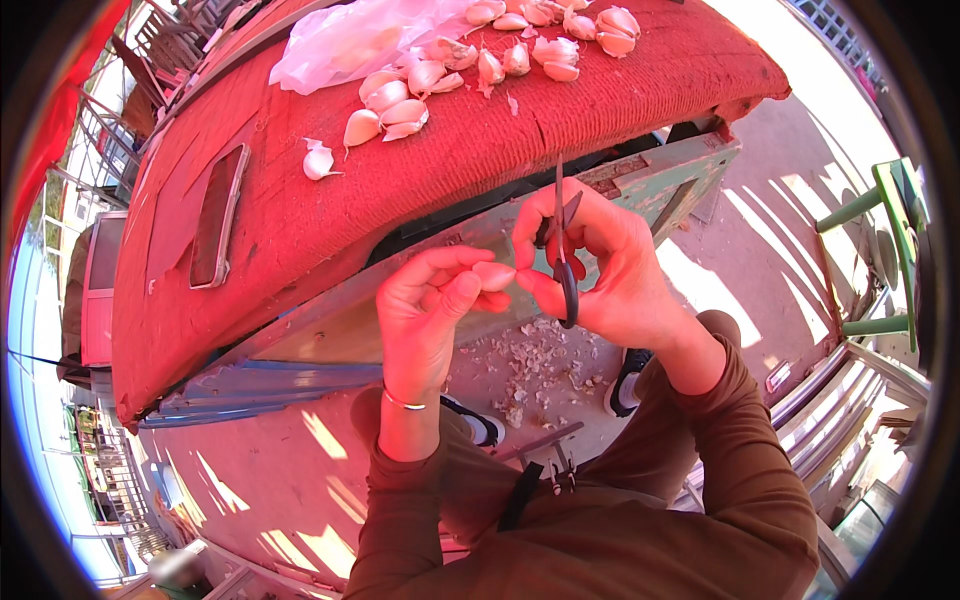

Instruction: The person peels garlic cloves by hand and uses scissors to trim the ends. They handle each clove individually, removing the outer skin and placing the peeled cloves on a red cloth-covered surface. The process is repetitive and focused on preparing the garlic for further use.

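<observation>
Left hand (428,310): I pinch a clove (494,276) at my fingertips.
Right hand (600,270): closed round scissors (563,250), touching the clove.
Below: peels (540,365) on the ground.
Table (300,220): more garlic (400,105), bag (350,40), phone (218,215).

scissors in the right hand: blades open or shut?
Slightly open. The scissors in the right hand show two blades splayed in a narrow V above the fingers. The left hand pinches a garlic clove beside them.

Phone (218,215), plastic bag (350,40), green stool (890,250)
</observation>
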`<act>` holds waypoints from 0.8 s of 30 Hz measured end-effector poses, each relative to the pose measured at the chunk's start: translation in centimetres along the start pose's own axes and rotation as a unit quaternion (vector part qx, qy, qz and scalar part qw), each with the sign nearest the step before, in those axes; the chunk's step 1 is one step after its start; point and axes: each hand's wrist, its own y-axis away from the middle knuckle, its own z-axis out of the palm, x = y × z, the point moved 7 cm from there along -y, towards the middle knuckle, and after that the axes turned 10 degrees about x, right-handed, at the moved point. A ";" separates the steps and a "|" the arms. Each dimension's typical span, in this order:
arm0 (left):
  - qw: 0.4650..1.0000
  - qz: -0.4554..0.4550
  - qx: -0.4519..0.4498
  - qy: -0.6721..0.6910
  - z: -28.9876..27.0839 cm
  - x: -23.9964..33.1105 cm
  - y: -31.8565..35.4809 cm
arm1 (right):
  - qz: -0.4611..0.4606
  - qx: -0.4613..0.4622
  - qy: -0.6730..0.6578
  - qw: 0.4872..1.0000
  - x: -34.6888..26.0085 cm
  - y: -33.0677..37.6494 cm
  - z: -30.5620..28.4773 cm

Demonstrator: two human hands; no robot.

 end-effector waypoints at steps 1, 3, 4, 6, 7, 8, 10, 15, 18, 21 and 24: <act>1.000 -0.003 -0.001 0.000 0.0 0.0 0.0 | -0.001 -0.001 0.002 1.000 0.0 0.0 0.0; 1.000 -0.005 0.003 -0.011 0.2 0.2 0.0 | 0.004 -0.001 0.004 1.000 0.0 0.0 -0.1; 1.000 -0.006 0.004 -0.017 0.3 0.3 0.1 | 0.007 -0.002 0.005 1.000 0.1 0.1 -0.1; 0.999 0.007 0.012 -0.032 0.4 0.5 0.1 | 0.006 0.006 0.011 1.000 0.1 0.1 -0.1; 0.999 0.014 0.015 -0.040 0.6 0.7 0.2 | 0.006 0.010 0.015 1.000 0.1 0.1 -0.1; 0.997 0.027 0.040 -0.065 0.7 1.0 0.2 | 0.015 -0.003 0.024 1.000 0.1 0.1 -0.1; 0.988 0.054 0.090 -0.114 1.0 1.5 0.4 | 0.033 -0.031 0.044 0.998 0.1 0.3 0.0; 0.996 0.000 0.087 0.025 0.1 0.1 0.0 | 0.059 0.026 -0.005 0.998 0.7 0.2 -0.3; 0.992 -0.026 0.073 0.103 -0.4 -0.4 -0.1 | 0.072 0.027 0.048 0.996 1.0 0.2 -0.5; 0.989 -0.025 0.064 0.134 -0.6 -0.3 -0.1 | 0.037 0.031 0.084 0.995 0.9 0.0 -0.3; 0.987 -0.010 0.064 0.144 -0.5 0.2 0.1 | 0.054 0.003 0.111 0.992 1.2 0.0 0.0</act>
